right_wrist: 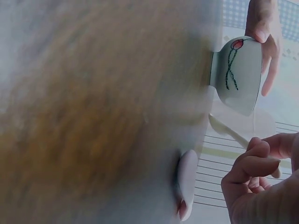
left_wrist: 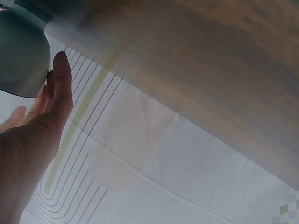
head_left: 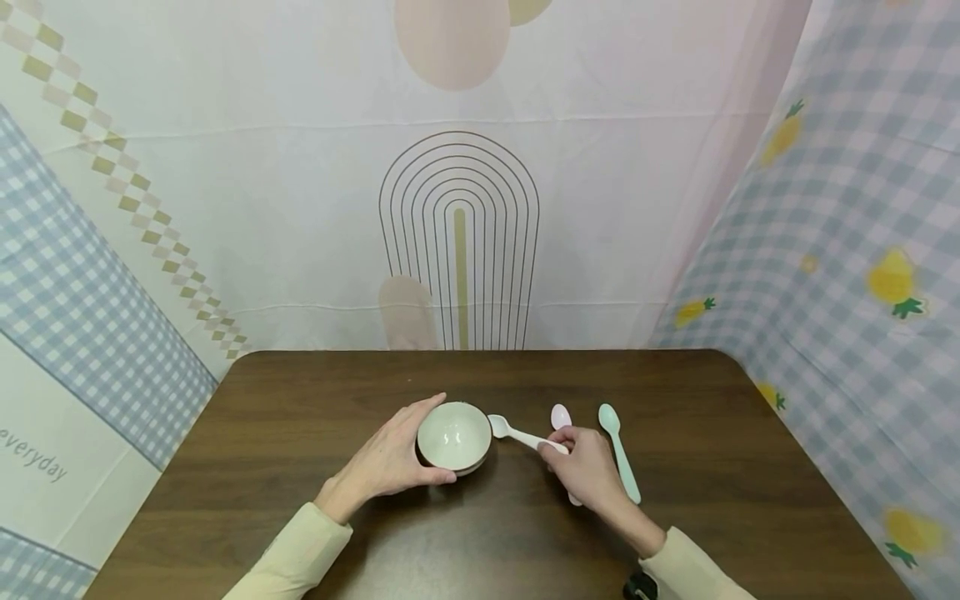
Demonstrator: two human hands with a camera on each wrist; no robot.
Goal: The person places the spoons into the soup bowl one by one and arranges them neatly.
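Note:
A white bowl [head_left: 453, 437] with a dark rim stands upright near the table's middle. The right wrist view shows a red and green drawing on its outside [right_wrist: 243, 74]. My left hand [head_left: 390, 446] grips the bowl from the left, thumb at the near side and fingers round the far side. Between thumb and fingers, my right hand [head_left: 588, 467] pinches a white spoon [head_left: 517, 435] by its handle end. The spoon's head points left, close beside the bowl's right side. A pink spoon [head_left: 560, 417] lies partly hidden beneath the right hand.
A mint green spoon [head_left: 621, 454] lies on the table just right of my right hand. The brown wooden table [head_left: 300, 417] ends at a patterned white cloth [head_left: 322, 250] behind it. Checked cloths [head_left: 840, 275] hang along the sides.

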